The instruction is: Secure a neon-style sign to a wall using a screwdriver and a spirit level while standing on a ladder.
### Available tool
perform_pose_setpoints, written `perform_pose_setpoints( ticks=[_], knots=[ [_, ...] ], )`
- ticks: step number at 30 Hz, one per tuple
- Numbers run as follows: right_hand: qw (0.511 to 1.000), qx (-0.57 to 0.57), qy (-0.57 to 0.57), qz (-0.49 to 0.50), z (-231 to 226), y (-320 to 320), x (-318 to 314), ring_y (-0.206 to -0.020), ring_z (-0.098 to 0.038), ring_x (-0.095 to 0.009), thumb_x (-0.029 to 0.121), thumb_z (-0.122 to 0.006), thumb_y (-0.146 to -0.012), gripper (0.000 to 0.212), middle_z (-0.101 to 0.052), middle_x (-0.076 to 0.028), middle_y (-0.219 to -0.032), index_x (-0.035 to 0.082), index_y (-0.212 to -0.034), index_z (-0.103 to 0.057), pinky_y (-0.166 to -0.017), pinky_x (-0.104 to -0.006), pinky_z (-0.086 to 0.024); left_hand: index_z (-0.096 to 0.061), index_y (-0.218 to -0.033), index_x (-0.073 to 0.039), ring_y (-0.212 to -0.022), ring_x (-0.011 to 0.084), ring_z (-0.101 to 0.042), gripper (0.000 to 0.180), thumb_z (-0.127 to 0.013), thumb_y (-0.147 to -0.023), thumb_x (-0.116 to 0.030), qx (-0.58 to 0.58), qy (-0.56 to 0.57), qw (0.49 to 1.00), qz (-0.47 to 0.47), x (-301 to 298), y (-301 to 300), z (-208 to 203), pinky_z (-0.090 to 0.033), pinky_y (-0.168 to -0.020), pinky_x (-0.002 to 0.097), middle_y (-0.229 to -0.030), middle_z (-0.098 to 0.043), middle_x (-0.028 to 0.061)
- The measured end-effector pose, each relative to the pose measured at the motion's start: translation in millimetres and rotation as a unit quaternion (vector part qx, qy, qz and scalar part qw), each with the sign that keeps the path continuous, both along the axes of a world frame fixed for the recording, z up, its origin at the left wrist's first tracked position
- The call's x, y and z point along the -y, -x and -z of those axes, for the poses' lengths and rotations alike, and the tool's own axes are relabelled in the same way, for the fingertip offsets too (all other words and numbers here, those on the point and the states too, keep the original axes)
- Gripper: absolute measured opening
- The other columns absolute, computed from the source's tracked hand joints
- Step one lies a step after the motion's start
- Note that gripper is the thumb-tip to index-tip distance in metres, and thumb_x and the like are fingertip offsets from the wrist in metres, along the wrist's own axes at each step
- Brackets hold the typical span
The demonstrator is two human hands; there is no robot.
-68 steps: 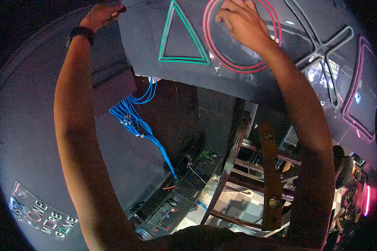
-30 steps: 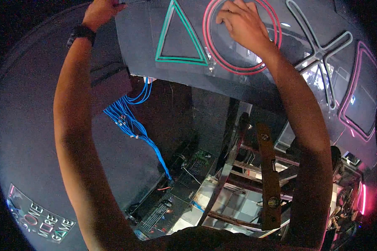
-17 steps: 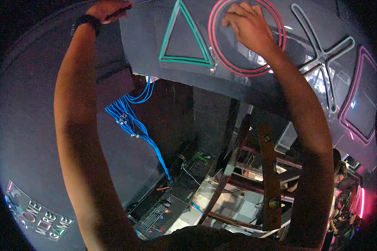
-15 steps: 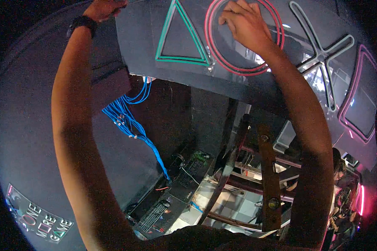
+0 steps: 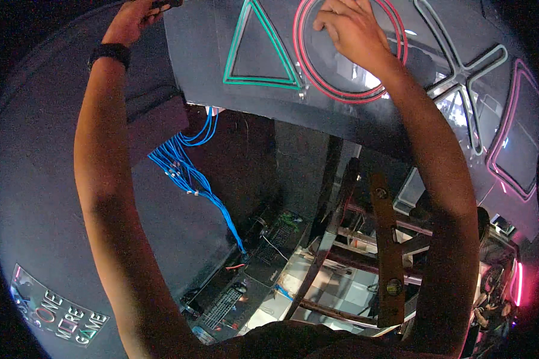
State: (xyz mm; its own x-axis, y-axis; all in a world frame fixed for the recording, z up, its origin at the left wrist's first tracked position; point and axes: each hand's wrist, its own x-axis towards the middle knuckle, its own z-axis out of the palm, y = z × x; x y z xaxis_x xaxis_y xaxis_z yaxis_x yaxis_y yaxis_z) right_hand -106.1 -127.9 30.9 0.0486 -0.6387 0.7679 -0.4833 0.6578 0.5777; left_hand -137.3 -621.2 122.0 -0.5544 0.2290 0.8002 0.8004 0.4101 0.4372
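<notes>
My left hand (image 5: 132,23) is raised at the top left, with a black band (image 5: 109,55) on its wrist. Its fingers are closed round a small dark object (image 5: 169,5) that the upper edge partly cuts off; its kind cannot be made out. My right hand (image 5: 354,33) is up in front of the red ring-shaped light tube (image 5: 340,96) on the glossy dark panel (image 5: 203,60). Its fingers are bent and drawn together, and whatever they may hold is hidden. Left of the ring is a green triangle tube (image 5: 262,82).
A pale cross-shaped tube (image 5: 461,78) and a purple square one (image 5: 496,140) continue rightward. Blue cables (image 5: 203,179) hang below the panel toward a keyboard (image 5: 221,308) on a dark desk. A brown ladder-like frame (image 5: 386,251) stands below me. A lettered sign (image 5: 60,311) is at left.
My left hand and wrist have come slightly lower in view, showing more of the dark object. The right hand stays at the ring, shifted only a little.
</notes>
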Motion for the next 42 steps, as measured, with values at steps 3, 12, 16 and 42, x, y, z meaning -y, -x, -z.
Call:
perform_pose_setpoints(
  ticks=[3, 12, 16, 42],
  knots=[
    [0.999, -0.042, -0.003, 0.008, -8.9, -13.7, 1.8, -0.103, -0.054, -0.026, 0.011, -0.069, -0.083, 0.005, -0.060, -0.004, -0.097, 0.014, -0.086, -0.070, -0.089, -0.0445, -0.036, -0.059, -0.145, -0.021, -0.109, 0.0281, -0.072, 0.047, -0.061, -0.103, -0.042, 0.057, -0.076, 0.995, -0.024, 19.7, -17.4, -13.5, -0.057, -0.083, 0.0383, -0.120, -0.074, 0.0107],
    [1.000, -0.024, 0.001, -0.014, -10.7, -12.0, -0.7, -0.102, -0.054, -0.026, 0.011, -0.069, -0.082, 0.006, -0.061, -0.005, -0.097, 0.013, -0.087, -0.071, -0.089, -0.0448, -0.037, -0.062, -0.087, -0.003, -0.080, 0.0360, -0.069, 0.022, -0.073, -0.092, -0.022, -0.469, 0.323, 0.744, -0.349, -137.1, -101.0, -18.4, -0.053, -0.066, 0.0447, -0.088, -0.068, 0.0130],
    [1.000, -0.018, -0.010, -0.008, -5.7, -7.5, -10.6, -0.103, -0.055, -0.027, 0.010, -0.069, -0.082, 0.007, -0.061, -0.005, -0.097, 0.014, -0.087, -0.071, -0.090, -0.0454, -0.036, -0.059, -0.083, -0.002, -0.080, 0.0383, -0.067, 0.026, -0.076, -0.089, -0.021, -0.137, 0.095, 0.929, -0.330, -138.5, -94.8, -24.2, -0.052, -0.065, 0.0463, -0.083, -0.066, 0.0140],
    [0.945, -0.156, -0.024, -0.287, -11.9, 38.6, 5.7, -0.105, -0.053, -0.026, 0.015, -0.069, -0.083, 0.005, -0.059, -0.005, -0.099, 0.013, -0.087, -0.070, -0.091, -0.0454, -0.036, -0.069, -0.134, -0.021, -0.101, 0.0231, -0.074, 0.045, -0.060, -0.101, -0.051, -0.104, 0.035, 0.983, -0.150, 5.8, -23.9, 3.7, -0.056, -0.082, 0.0384, -0.109, -0.077, 0.0161]
  ],
)
